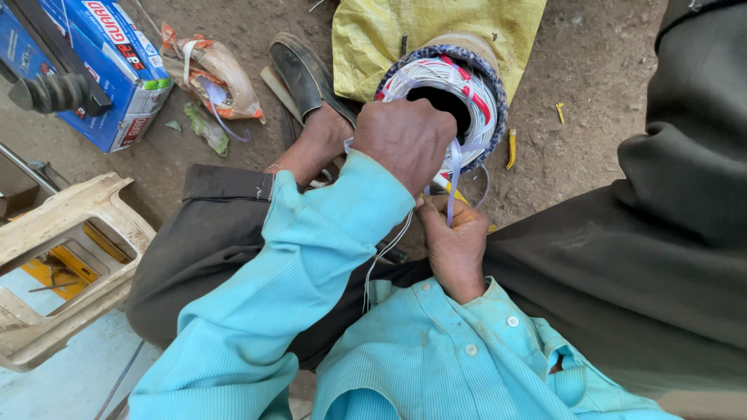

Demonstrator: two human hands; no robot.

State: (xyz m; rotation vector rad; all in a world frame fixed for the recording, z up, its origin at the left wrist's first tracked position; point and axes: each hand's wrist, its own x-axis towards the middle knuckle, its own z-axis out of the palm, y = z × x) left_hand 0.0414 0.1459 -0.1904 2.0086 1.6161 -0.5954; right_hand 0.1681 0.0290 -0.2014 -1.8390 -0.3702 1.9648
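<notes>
White wire coil (pixel 450 85) under both hands.

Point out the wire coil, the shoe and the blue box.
wire coil (pixel 467 85): head view, on the white windings at the right of the hole.
shoe (pixel 305 74): head view, on the dark upper.
blue box (pixel 117 39): head view, on its top face.

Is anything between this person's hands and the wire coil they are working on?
Nothing visible. The left hand rests directly on the white wire coil, and the right hand pinches a pale strap hanging from it, just below.
</notes>
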